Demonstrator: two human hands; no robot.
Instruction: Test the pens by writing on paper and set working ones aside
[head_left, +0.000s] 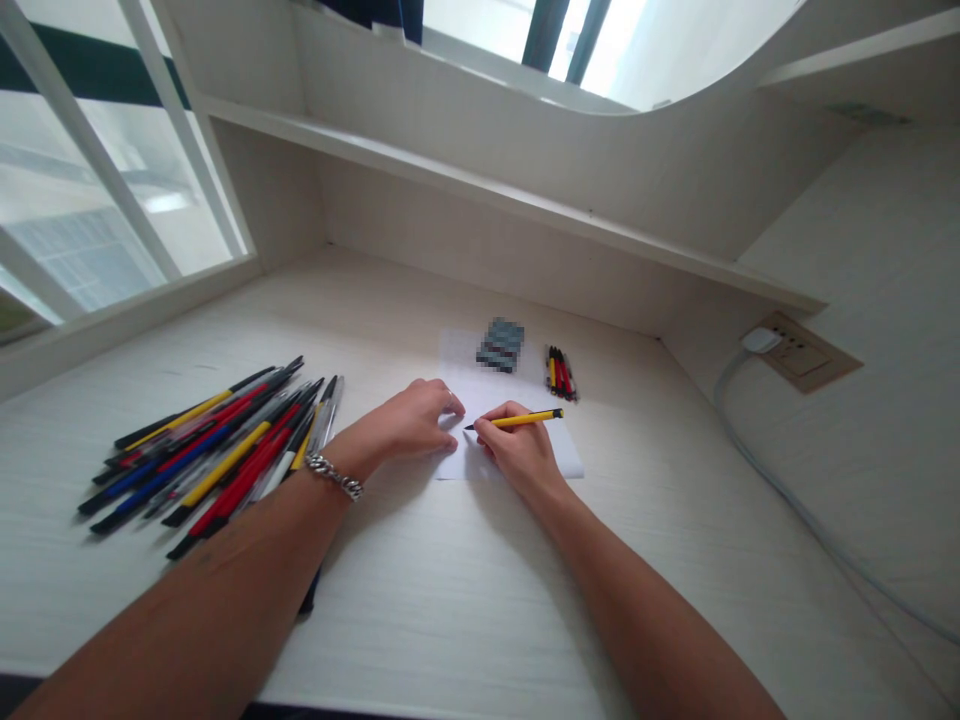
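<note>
My right hand (517,450) grips a yellow pen (517,419) in a writing pinch, its dark tip touching a white sheet of paper (480,385) on the desk. My left hand (416,418), with a chain bracelet on the wrist, rests on the left edge of the sheet with its fingers curled down against the paper and nothing held in them. A large spread of red, blue, yellow and black pens (214,450) lies to the left of my left forearm.
A small group of red, yellow and black pens (560,373) lies at the sheet's far right corner. A blurred dark patch (500,343) sits on the sheet's far edge. A wall socket (799,352) with a white plug and cable is on the right. A shelf (480,195) overhangs the desk.
</note>
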